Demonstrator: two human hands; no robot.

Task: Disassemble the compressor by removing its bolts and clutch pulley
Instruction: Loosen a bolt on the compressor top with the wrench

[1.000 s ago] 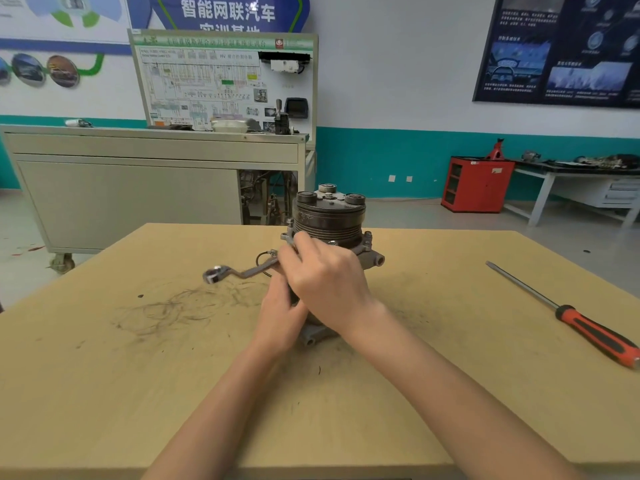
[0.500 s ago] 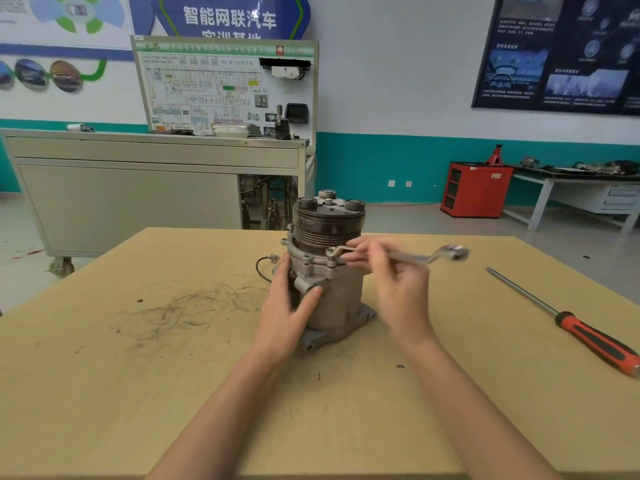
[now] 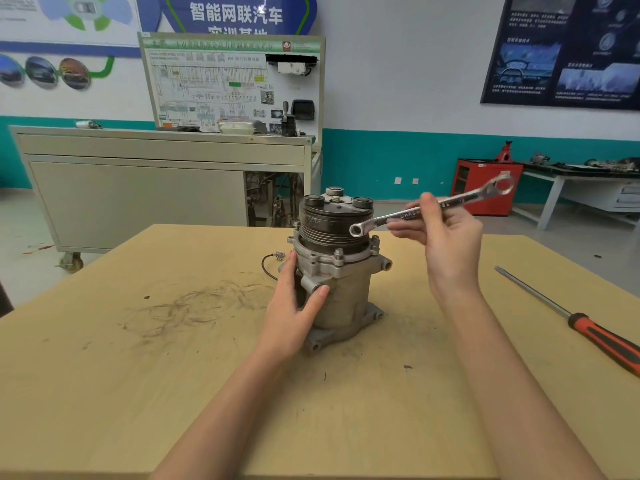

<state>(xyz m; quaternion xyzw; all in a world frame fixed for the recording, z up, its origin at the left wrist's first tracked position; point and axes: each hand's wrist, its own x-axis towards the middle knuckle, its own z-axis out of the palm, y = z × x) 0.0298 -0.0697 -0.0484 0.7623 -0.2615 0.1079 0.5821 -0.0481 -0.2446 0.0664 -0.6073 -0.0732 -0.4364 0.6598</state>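
The compressor (image 3: 341,289) stands upright at the middle of the counter (image 3: 173,375), its clutch pulley (image 3: 329,225) seated on top and flange bolts (image 3: 338,252) in place, so most work is judged to remain. The grip of the left hand (image 3: 294,308) is clamped round the body at 9 o'clock; that of the right hand (image 3: 448,247) is pinched on the wrench (image 3: 398,216), held at 2 o'clock off any bolt. Far-side bolts are hidden; looseness cannot be told

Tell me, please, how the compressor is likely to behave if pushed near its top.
The compressor looks like cast metal, so probably heavy for its size and rigid. Standing upright with the clutch pulley on top, it may tip if pushed high; the left hand grips its body.
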